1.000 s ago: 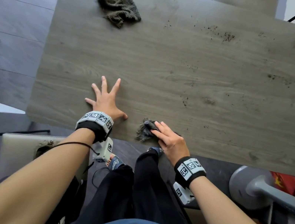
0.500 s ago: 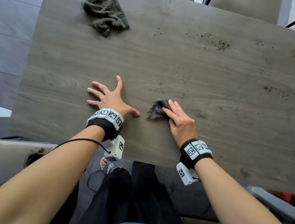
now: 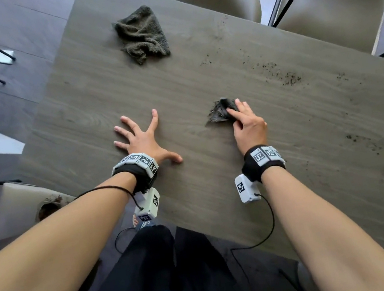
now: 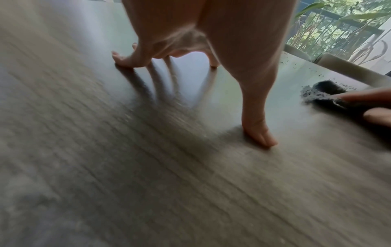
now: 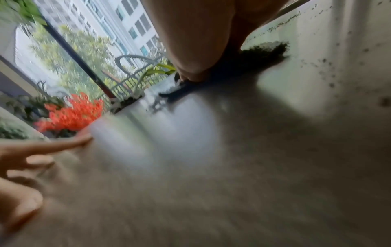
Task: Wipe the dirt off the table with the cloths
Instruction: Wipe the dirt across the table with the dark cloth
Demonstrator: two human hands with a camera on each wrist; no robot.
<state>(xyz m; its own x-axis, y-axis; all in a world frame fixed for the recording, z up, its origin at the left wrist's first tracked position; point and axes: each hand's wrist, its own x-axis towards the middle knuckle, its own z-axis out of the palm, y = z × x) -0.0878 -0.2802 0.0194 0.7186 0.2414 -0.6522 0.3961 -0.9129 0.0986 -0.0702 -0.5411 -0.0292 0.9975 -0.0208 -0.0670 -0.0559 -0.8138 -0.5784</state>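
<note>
Farther up the table (image 3: 256, 185), cloth (image 3: 220, 113) under right grip (image 3: 249, 127) fingers

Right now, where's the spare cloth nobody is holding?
In the head view, the green cloth lies crumpled at the table's far left end, beyond the left hand.

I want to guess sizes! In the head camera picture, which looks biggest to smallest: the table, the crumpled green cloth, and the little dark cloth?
1. The table, by far.
2. The crumpled green cloth lying alone at the far end.
3. The little dark cloth under the right hand, though the hand hides part of it.
</note>
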